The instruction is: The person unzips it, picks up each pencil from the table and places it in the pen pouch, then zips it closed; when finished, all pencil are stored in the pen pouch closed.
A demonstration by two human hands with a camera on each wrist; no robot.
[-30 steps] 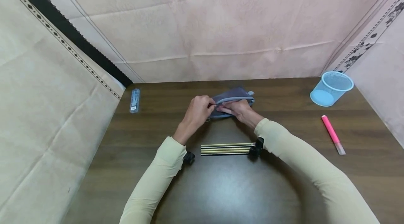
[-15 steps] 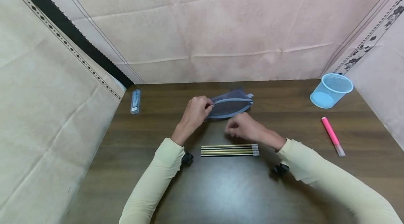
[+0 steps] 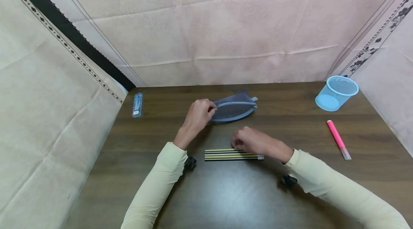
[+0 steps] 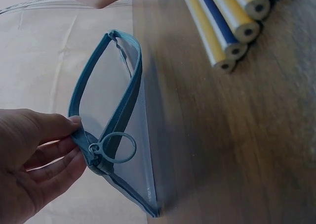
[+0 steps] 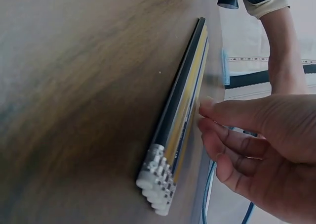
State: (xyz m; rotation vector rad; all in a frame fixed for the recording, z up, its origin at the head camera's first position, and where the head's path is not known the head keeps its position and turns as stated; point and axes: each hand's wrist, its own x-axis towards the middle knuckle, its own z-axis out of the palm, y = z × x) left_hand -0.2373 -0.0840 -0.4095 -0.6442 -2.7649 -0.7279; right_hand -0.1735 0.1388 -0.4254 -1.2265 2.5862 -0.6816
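My left hand point(image 3: 197, 118) pinches the near-left end of a blue mesh pouch point(image 3: 233, 111). In the left wrist view the pouch point(image 4: 129, 98) has its zipper parted, with a ring pull point(image 4: 118, 147) beside the thumb of the left hand point(image 4: 37, 159). Several pencils point(image 3: 222, 155) lie side by side in front of the pouch. Over their far edge is my right hand point(image 3: 258, 142), fingers bent. The right wrist view shows the right hand point(image 5: 256, 145) beside the pencils point(image 5: 182, 105), thumb and fingertips near them with nothing visibly held; white erasers are at their near ends.
A light blue mesh cup point(image 3: 337, 93) stands at the back right, with a pink marker point(image 3: 337, 136) lying in front of it. A small blue case point(image 3: 137, 104) lies at the back left. Fabric hangs behind the wooden table point(image 3: 206, 193).
My right hand has come out of the pouch and moved toward me to the pencils. The left hand keeps its pinch on the pouch, which has settled lower.
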